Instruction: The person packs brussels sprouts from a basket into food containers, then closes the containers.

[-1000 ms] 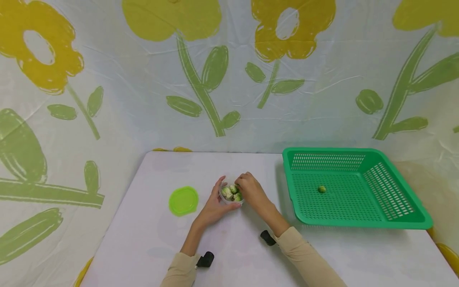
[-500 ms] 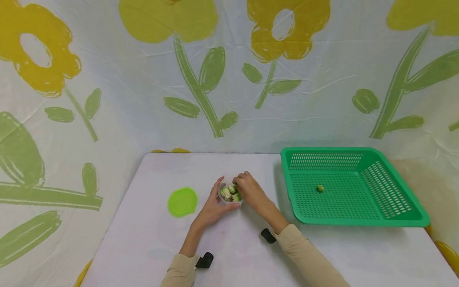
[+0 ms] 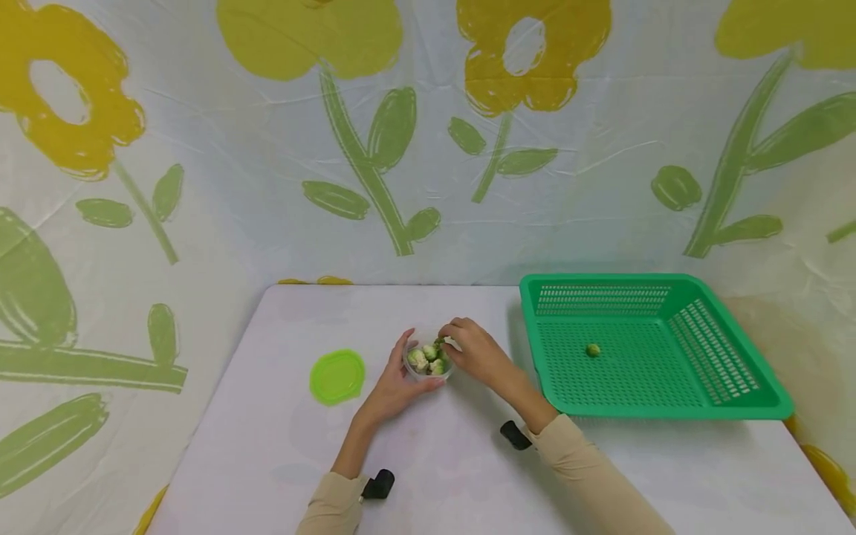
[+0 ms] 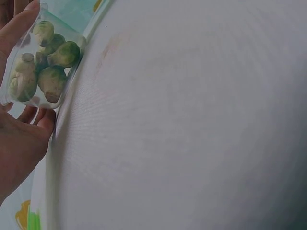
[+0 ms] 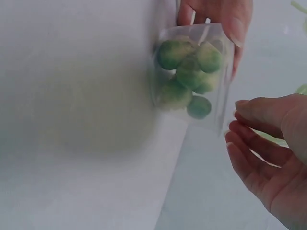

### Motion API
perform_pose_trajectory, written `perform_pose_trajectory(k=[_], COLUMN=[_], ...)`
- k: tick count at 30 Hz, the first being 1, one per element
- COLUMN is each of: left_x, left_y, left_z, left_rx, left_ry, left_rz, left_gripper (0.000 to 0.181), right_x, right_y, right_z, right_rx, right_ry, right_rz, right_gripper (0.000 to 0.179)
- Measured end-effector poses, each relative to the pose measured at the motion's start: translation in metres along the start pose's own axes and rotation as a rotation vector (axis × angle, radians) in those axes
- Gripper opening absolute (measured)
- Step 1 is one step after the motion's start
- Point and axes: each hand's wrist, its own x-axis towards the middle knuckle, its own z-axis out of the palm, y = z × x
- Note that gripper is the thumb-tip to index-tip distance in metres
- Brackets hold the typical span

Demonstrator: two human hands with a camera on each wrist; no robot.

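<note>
A clear plastic tub [image 3: 446, 369] stands on the white table, with several Brussels sprouts [image 3: 430, 351] inside. My left hand [image 3: 394, 388] holds it from the left, thumb at the near side and fingers around the far side. The left wrist view shows sprouts [image 4: 53, 81] through the tub wall, with the left hand [image 4: 21, 143] partly cut off. Beside the tub's open rim is my right hand [image 3: 478, 353]. In the right wrist view, its loosely bent fingers [image 5: 244, 155] and thumb stand apart near the tub [image 5: 208, 122], with no sprout visible between them.
To the left of the tub lies a lime-green lid [image 3: 337, 377]. A large green plastic basket [image 3: 669, 412] stands on the right, with one sprout [image 3: 593, 350] on its floor. A flower-printed cloth [image 3: 374, 238] hangs behind the table.
My right hand has drawn slightly right from the tub's rim, its thumb and fingers parting. The left hand keeps its hold on the tub. The head view has shifted slightly.
</note>
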Motion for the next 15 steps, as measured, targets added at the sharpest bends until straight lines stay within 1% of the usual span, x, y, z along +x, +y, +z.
perform_pose_trajectory(k=[9, 15], left_x=[0.001, 0.001], left_y=[0.001, 0.0], left_z=[0.001, 0.001], left_rx=[0.035, 0.029], left_ry=[0.003, 0.012], left_rz=[-0.009, -0.017], left_gripper=[0.111, 0.11], right_x=[-0.007, -0.012], right_y=[0.006, 0.012], right_z=[-0.028, -0.049], right_rx=[-0.016, -0.012], right_ry=[0.095, 0.097], right_rz=[-0.005, 0.022], right_gripper=[0.015, 0.015])
